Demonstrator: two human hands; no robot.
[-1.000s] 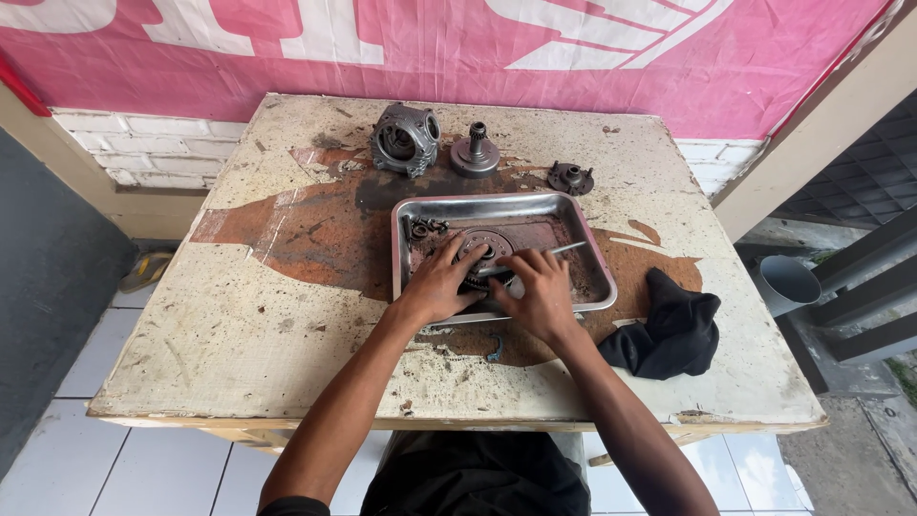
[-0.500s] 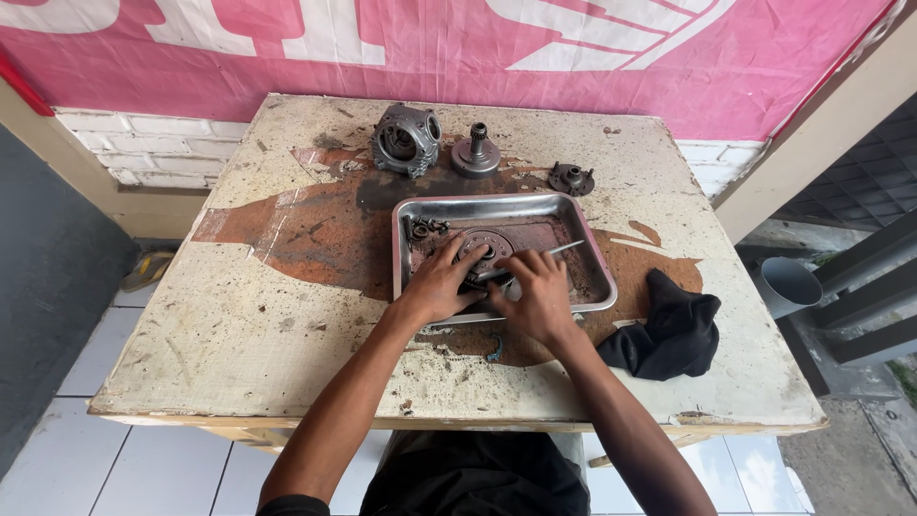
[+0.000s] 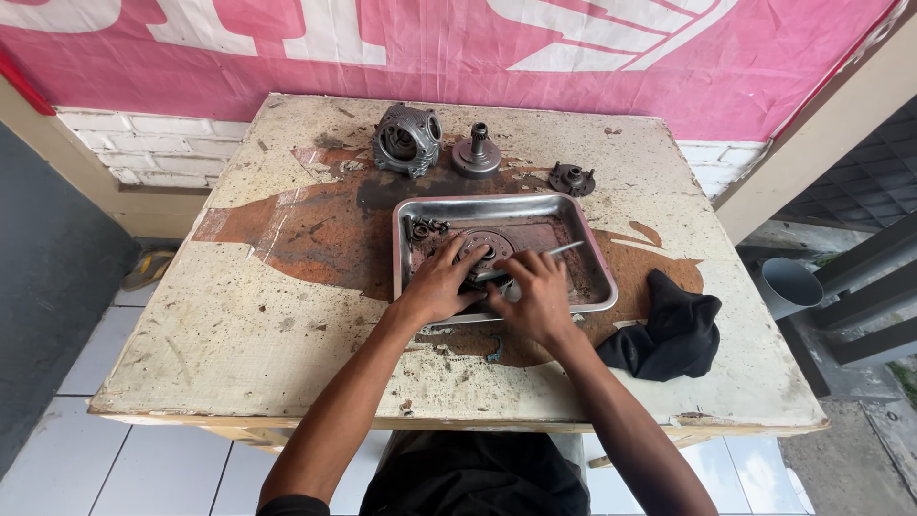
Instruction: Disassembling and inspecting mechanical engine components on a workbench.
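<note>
Worktop (image 3: 239, 334): one, a worn square board, cream paint chipped and scratched, with a broad rust-brown and black oil stain across its middle. It stands on pale floor tiles (image 3: 57, 459) against a low white brick wall (image 3: 153, 143), below a pink banner (image 3: 573, 57) with white shapes. A grey pipe end (image 3: 788, 285) shows off the worktop's right edge.

Landmark: one shallow rectangular steel tray (image 3: 597, 272), set on the stain at the centre of the worktop.

In the tray: one round, dark, greasy metal disc part (image 3: 485, 250) near the middle; one small cluster of dark bolts or fittings (image 3: 425, 227) in the far left corner, number not clear; one thin silvery rod or tool (image 3: 559, 248) lying slantwise to the right of the disc.

Beyond the tray, along the far side: three loose metal parts. One grey cast engine housing (image 3: 407, 139) to the far left; one round grey flanged piece with an upright stub (image 3: 477, 153) beside it; one small dark round flange (image 3: 572, 178) further right.

Right of the tray: one crumpled black cloth (image 3: 673, 330), near its corner.

Hands: two, bare, both inside the tray. The left hand (image 3: 441, 285) lies spread, fingers on the disc part. The right hand (image 3: 537, 296) is curled over the disc's near edge, touching the left; whether it grips anything I cannot tell.
</note>
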